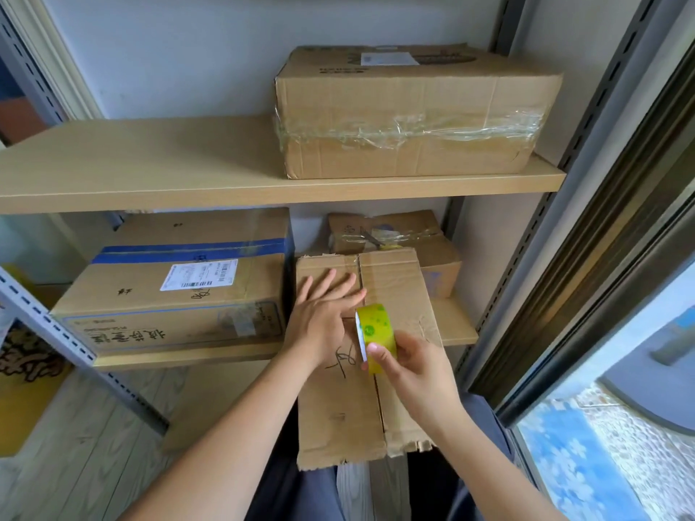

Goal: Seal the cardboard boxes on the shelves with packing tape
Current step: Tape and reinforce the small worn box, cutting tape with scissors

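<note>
A long narrow cardboard box [398,291] juts out from the lower shelf [457,325] toward me, its two top flaps meeting along a centre seam. My left hand [323,317] presses flat on the left flap with straight fingers. My right hand [410,366] grips a yellow-green roll of packing tape [376,332], held upright over the seam. A large box with blue tape and a white label [176,287] sits to the left on the same shelf. Another box wrapped in clear tape [410,110] stands on the upper shelf [150,171].
A crumpled taped box [406,235] lies behind the narrow box. Grey perforated shelf posts [75,347] stand at left and right. A window frame [601,257] runs close on the right. My dark trouser legs [293,490] are below the box, over a pale wood floor.
</note>
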A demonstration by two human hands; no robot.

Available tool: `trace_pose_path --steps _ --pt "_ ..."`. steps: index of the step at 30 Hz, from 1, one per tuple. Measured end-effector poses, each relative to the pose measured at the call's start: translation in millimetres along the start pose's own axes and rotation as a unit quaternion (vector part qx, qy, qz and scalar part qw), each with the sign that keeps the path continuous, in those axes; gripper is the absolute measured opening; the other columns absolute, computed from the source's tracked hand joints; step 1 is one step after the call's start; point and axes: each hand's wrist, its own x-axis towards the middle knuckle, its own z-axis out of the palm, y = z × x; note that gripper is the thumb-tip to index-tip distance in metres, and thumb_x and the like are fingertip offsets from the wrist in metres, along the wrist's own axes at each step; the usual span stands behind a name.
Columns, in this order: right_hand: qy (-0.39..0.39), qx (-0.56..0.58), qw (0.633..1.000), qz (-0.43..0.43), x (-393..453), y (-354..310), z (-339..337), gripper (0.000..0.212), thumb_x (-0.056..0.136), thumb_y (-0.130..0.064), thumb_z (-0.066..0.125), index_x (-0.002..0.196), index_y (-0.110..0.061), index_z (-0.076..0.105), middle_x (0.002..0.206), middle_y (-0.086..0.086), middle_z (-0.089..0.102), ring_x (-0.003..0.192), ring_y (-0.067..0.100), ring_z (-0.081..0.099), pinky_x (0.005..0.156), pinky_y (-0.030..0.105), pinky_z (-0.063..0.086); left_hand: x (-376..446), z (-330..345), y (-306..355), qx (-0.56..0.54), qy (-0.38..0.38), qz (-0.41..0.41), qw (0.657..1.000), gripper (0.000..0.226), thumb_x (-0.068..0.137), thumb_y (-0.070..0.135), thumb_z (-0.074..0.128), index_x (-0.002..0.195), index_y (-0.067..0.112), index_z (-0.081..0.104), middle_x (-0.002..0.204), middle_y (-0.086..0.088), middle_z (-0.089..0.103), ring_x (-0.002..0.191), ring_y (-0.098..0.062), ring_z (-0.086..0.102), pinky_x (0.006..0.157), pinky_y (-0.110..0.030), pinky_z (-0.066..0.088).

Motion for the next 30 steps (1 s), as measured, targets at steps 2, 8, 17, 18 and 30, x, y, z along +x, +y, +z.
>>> trace_pose_path --steps 2,8,17,18,30 --pt "0.033 -0.016 0.999 0.020 -21.6 -8.9 -0.6 0.062 0.082 -0.077 0.044 0.071 -0.018 0.058 0.053 -0.007 0.057 0.051 0.008 0.049 0.053 0.033 0.040 -0.5 2.1 -1.3 -0.016 0.015 -0.001 1.000 0.075 0.089 0.001 0.034 0.150 0.044 0.032 0.162 0.020 0.017 0.153 -0.011 0.002 0.124 -0.041 -0.004" --pt "0.036 -0.025 0.997 0.065 -65.5 -32.4 -5.8 0.045 0.098 -0.051 0.044 0.064 -0.023 0.049 0.053 -0.030 0.060 0.054 -0.005 0.053 0.047 0.019 0.030 -6.6 -0.9 3.3 -0.034 0.031 -0.002 0.999 0.071 0.092 -0.001 0.038 0.148 0.043 0.034 0.160 0.020 0.021 0.153 -0.011 0.006 0.125 -0.042 -0.002" --pt "-0.073 0.132 0.986 0.073 -84.0 -2.7 4.5 0.062 0.082 -0.083 0.040 0.088 -0.032 0.075 0.091 -0.009 0.075 0.088 0.013 0.068 0.086 0.046 0.054 -15.2 2.5 2.6 -0.028 -0.048 0.177 0.983 0.069 0.094 -0.005 0.029 0.156 0.026 0.023 0.161 0.016 0.016 0.148 0.003 0.002 0.125 -0.033 0.005" --pt "-0.075 0.140 0.984 0.078 -83.6 -3.1 2.6 0.063 0.081 -0.083 0.041 0.087 -0.030 0.074 0.089 -0.007 0.076 0.087 0.018 0.069 0.086 0.049 0.053 -14.0 2.5 1.7 -0.018 -0.060 0.179 0.982 0.066 0.096 0.001 0.027 0.157 0.026 0.020 0.161 0.016 0.012 0.148 0.003 0.000 0.125 -0.033 0.004" --pt "-0.087 0.139 0.980 0.111 -99.2 -23.7 -17.3 0.069 0.086 -0.073 0.047 0.094 -0.009 0.069 0.089 0.017 0.072 0.091 0.034 0.067 0.094 0.057 0.047 -23.7 -0.3 31.3 -0.049 -0.153 0.142 0.977 0.051 0.108 0.037 0.011 0.159 0.028 0.006 0.165 0.015 -0.001 0.150 -0.003 -0.011 0.123 -0.035 -0.011"
